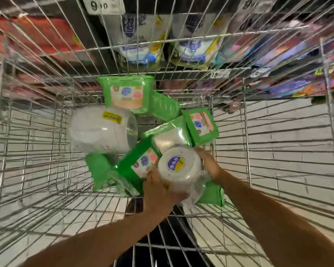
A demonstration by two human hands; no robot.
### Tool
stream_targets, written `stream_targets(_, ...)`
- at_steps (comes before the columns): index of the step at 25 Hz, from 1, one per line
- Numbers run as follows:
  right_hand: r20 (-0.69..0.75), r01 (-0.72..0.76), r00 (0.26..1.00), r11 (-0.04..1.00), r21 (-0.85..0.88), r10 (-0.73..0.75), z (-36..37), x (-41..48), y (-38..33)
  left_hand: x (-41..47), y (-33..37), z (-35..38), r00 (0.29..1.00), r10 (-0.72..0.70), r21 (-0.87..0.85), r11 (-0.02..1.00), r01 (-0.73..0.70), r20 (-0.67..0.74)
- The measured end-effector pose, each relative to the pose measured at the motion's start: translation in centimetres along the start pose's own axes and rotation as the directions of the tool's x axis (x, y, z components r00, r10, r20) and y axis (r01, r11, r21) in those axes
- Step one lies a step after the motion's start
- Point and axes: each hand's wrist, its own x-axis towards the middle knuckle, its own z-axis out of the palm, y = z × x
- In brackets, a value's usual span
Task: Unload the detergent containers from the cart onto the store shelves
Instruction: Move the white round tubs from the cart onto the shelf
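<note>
Fingers [202,155] flanking white tub [178,166], inside cart [246,143]

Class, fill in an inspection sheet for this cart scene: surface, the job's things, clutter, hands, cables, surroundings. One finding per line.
Surface: wire cart; floor tiles show through its mesh.
Job's things: white tub with a round blue-and-yellow label; second white tub lying on its side, with a yellow sticker; several green packs lying jumbled in the cart.
Clutter: nothing seen.
Hands: left hand and right hand grip the white tub from opposite sides.
Cables: nothing seen.
Surroundings: store shelves beyond the cart, holding pouches, with price tags on the edges.
</note>
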Motion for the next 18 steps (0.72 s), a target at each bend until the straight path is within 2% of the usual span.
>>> stream_targets(2, -0.029, -0.022, 0.999, 0.998, 0.061, 0.023, 0.7, 0.1, 0.0, 0.2, -0.3, -0.1, 1.000, 0.024, -0.051, 0.998, -0.024, -0.008)
stream_targets(5, -0.072, -0.003, 0.997, 0.999, 0.037, 0.005, 1.5, -0.2, -0.1, -0.5, -0.1, -0.1, 0.997, 0.021, -0.115, 0.993, -0.029, -0.071)
stream_targets(7, -0.095, 0.014, 0.995, 0.998, 0.063, -0.008, 1.7, -0.7, -0.9, -1.0, 0.2, 0.0, 0.995, 0.035, -0.226, 0.972, -0.057, -0.098)
stream_targets(11, -0.152, 0.052, 0.988, 0.995, 0.079, -0.040, 2.3, -3.2, -6.0, -0.9, 2.3, -0.7, 0.993, 0.087, -0.399, 0.910, -0.110, -0.076)
stream_targets(13, -0.161, 0.106, 0.982, 0.994, 0.035, -0.099, 2.7, -4.9, -9.4, -0.8, 4.2, -1.3, 0.992, 0.097, -0.468, 0.875, -0.123, -0.080)
stream_targets(15, -0.172, 0.187, 0.968, 0.982, 0.006, -0.183, 2.9, -7.1, -12.9, -0.9, 6.6, -2.3, 0.980, 0.166, -0.518, 0.833, -0.197, -0.106)
stream_targets(18, -0.115, 0.293, 0.953, 0.950, 0.111, -0.281, 3.0, -11.2, -17.4, -1.6, 10.5, -4.4, 0.963, 0.201, -0.584, 0.766, -0.269, -0.179)
